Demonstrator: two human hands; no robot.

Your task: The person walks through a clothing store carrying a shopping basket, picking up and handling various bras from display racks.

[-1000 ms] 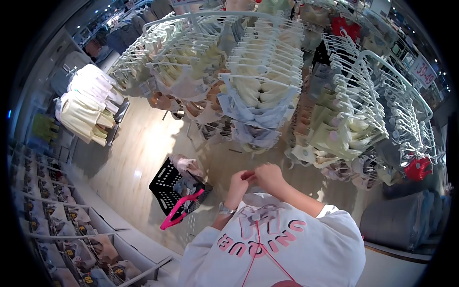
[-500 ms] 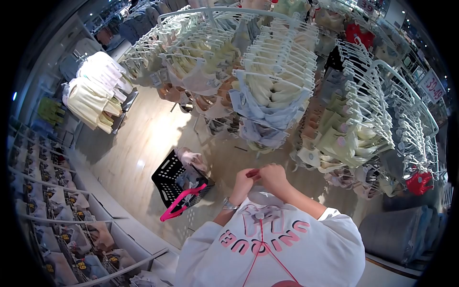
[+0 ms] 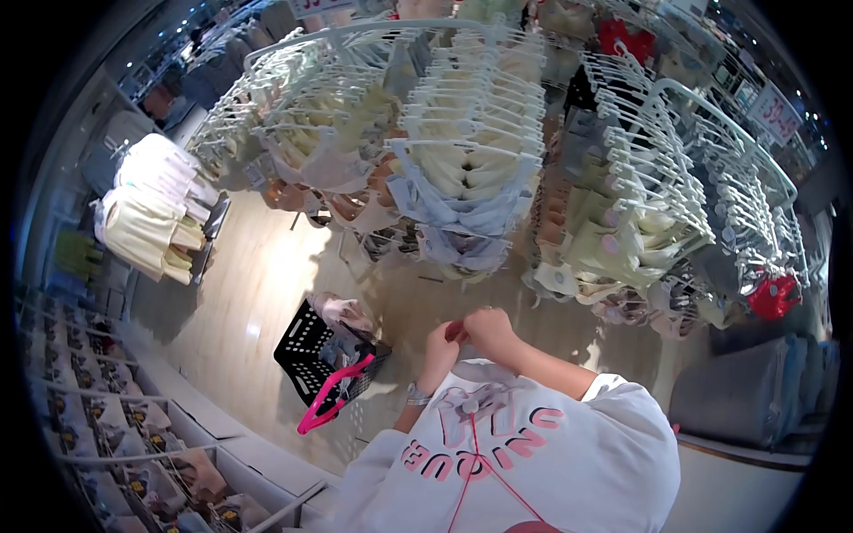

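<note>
My left hand (image 3: pixel 442 345) and my right hand (image 3: pixel 487 330) meet in front of my chest, just above the hem of my white shirt (image 3: pixel 551 444). The fingers of both are bent together and touch; whatever they may hold is hidden or too small to name. A bracelet is on my left wrist. To the left of my hands, a black basket (image 3: pixel 300 355) with a pink handle (image 3: pixel 330 391) stands on the floor, with light pink cloth (image 3: pixel 341 311) and other pieces in it.
Racks of bras on white hangers (image 3: pixel 471 115) fill the space ahead and to the right. Compartments of folded underwear (image 3: pixel 151 480) line the lower left. Pale tops (image 3: pixel 147 222) hang at the left. Grey padded bundles (image 3: pixel 729 391) stand at the right.
The view has swung slightly, first one way and then back. Both hands have stayed together at the chest, with only a small shift of the fingers.
</note>
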